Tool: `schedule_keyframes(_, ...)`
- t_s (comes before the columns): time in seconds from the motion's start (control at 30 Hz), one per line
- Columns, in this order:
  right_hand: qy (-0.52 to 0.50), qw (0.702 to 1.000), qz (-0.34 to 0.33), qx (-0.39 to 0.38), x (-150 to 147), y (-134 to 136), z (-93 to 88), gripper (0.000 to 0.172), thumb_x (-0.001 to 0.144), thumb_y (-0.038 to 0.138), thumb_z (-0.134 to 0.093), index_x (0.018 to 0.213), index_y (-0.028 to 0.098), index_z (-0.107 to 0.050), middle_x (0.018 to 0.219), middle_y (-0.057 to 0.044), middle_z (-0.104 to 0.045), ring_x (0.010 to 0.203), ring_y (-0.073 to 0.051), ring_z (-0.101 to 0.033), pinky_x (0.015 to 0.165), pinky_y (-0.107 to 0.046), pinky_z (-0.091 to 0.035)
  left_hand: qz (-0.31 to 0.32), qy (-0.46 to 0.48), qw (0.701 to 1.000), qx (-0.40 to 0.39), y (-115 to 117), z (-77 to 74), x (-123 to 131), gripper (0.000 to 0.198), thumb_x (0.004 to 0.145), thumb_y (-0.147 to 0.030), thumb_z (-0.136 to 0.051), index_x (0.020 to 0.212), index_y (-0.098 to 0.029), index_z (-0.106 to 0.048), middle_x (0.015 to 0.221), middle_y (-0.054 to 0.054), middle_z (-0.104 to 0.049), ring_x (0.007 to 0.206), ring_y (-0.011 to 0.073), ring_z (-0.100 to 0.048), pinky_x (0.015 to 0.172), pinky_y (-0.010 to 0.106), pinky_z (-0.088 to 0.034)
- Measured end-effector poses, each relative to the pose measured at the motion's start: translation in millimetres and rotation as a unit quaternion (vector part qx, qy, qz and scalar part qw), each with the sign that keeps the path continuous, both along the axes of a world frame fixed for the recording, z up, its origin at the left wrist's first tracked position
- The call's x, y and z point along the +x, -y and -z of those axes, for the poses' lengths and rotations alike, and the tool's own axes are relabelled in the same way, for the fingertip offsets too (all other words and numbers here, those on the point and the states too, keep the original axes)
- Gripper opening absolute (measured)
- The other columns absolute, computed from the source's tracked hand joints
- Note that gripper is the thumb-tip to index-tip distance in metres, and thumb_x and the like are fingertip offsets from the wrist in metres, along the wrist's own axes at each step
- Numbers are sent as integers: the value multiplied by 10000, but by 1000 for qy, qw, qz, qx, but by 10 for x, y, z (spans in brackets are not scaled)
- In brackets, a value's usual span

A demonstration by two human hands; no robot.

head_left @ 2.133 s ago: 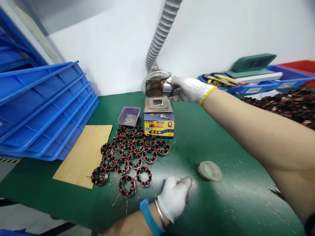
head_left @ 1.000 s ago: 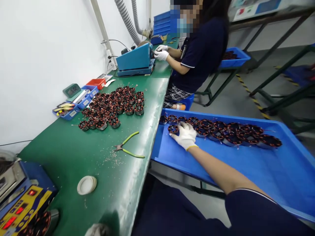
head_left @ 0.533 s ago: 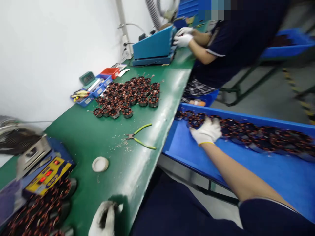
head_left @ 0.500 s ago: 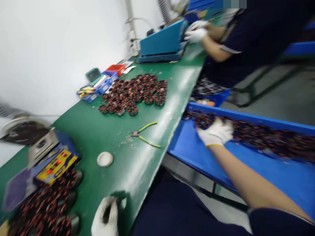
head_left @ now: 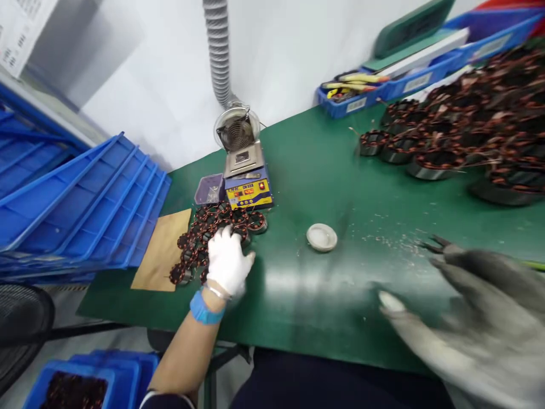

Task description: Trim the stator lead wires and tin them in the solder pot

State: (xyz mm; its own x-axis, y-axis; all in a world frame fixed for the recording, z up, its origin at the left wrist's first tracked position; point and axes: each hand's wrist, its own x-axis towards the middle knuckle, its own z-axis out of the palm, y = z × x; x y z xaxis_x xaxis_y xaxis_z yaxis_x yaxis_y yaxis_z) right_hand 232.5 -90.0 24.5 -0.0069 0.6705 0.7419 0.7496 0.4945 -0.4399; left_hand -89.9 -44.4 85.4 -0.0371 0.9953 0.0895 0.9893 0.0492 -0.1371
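My left hand [head_left: 227,260], in a white glove, reaches over a cluster of copper-wound motor stators [head_left: 193,241] on the green table. Its thumb stands away from the fingers, whose tips partly disappear among the stators; no held piece is visible. My right hand [head_left: 481,324], in a soiled glove and blurred, hovers at the right with thumb and fingers apart. Below its fingers lie green-handled wire cutters [head_left: 438,246], mostly covered by the hand. A small white dish [head_left: 322,237] rests between my two hands.
A solder pot [head_left: 249,190] with lit digits stands behind the left cluster, beneath a fume hose [head_left: 218,54]. More stators [head_left: 438,162] crowd the right rear near blue tool bins [head_left: 355,103]. Blue trays [head_left: 85,210] are stacked left, beside brown cardboard [head_left: 164,250].
The view has swung left. My right hand has left the stators in the blue tray and come over the table to the cutters. My left hand has moved onto the near stator cluster.
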Motion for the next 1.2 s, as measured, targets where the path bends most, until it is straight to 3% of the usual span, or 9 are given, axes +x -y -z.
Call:
schedule_keyframes(0.13, 20, 997, -70, 26, -304, -52, 1, 328, 917, 375, -686, 1227, 303, -605, 1062, -119, -645, 957, -350, -680, 801, -524, -599, -2, -11, 999, -38, -216, 105, -30, 365, 876, -384, -748, 1097, -93, -744, 1516, 247, -556, 1397, 415, -510, 1117, 550, -451)
schedule_keyframes(0.3, 10, 987, -150, -53, -341, 55, 215, 490, 899, 331, -685, 1371, 328, -555, 1268, -155, -665, 1080, -385, -704, 844, -552, -633, 41, 46, 998, -5, -66, 123, -54, 144, 903, -254, -706, 990, -156, -765, 1523, 182, -569, 1453, 378, -474, 1171, 560, -423)
schedule_keyframes(0.5, 22, 965, -161, -206, -433, 42, 126, 866, 818, 388, -743, 1587, 285, -359, 1434, -159, -643, 1151, -403, -728, 833, -519, -682, 328, 214, 920, -16, 417, -48, 381, 140, 878, -274, -752, 998, -208, -726, 1529, 170, -558, 1348, 348, -578, 1126, 553, -489)
schedule_keyframes(0.6, 26, 938, -208, -277, -415, -15, 90, 868, 806, 375, -751, 1588, 294, -383, 1398, -133, -685, 1076, -373, -764, 752, -456, -699, 415, 228, 879, -58, 431, -115, 581, 146, 934, -285, -681, 1052, -205, -712, 1400, 165, -652, 1228, 323, -654, 1084, 528, -518)
schedule_keyframes(0.77, 33, 939, -245, -239, -237, 12, 93, 706, 863, 301, -688, 1521, 233, -442, 1348, -150, -703, 1158, -364, -736, 948, -504, -654, 308, 312, 886, -147, 248, -101, 682, 658, 732, -406, -859, 1301, -163, -637, 1370, 184, -664, 1169, 356, -694, 968, 439, -584)
schedule_keyframes(0.9, 53, 950, -233, -202, -141, 23, 100, 712, 871, 273, -667, 1540, 235, -427, 1392, -155, -671, 1227, -354, -701, 1018, -495, -622, 257, 298, 886, -244, 206, -194, 611, 135, 892, -222, -618, 856, -201, -747, 776, 57, -755, 699, 222, -725, 705, 300, -556)
schedule_keyframes(1.0, 58, 958, -207, -192, -89, -5, 72, 745, 878, 285, -664, 1570, 249, -392, 1390, -156, -662, 1219, -357, -701, 996, -525, -624, 258, 392, 847, -250, 259, -336, 490, 167, 873, -226, -637, 735, -218, -732, 678, 20, -732, 597, 158, -663, 636, 246, -511)
schedule_keyframes(1.07, 55, 959, -200, -195, -66, -24, 42, 765, 877, 280, -665, 1581, 260, -367, 1384, -153, -658, 1210, -354, -704, 987, -521, -628, 198, 487, 818, -235, 305, -368, 441, 75, 790, -283, -751, 775, -213, -731, 692, 11, -735, 578, 148, -639, 590, 237, -502)
schedule_keyframes(1.2, 64, 956, -204, -202, -64, -30, 19, 787, 879, 281, -664, 1601, 270, -349, 1387, -162, -657, 1214, -369, -701, 996, -522, -625, 36, 618, 754, -219, 391, -153, 546, 385, 545, -318, -925, 836, -194, -705, 675, -12, -702, 530, 141, -593, 493, 231, -469)
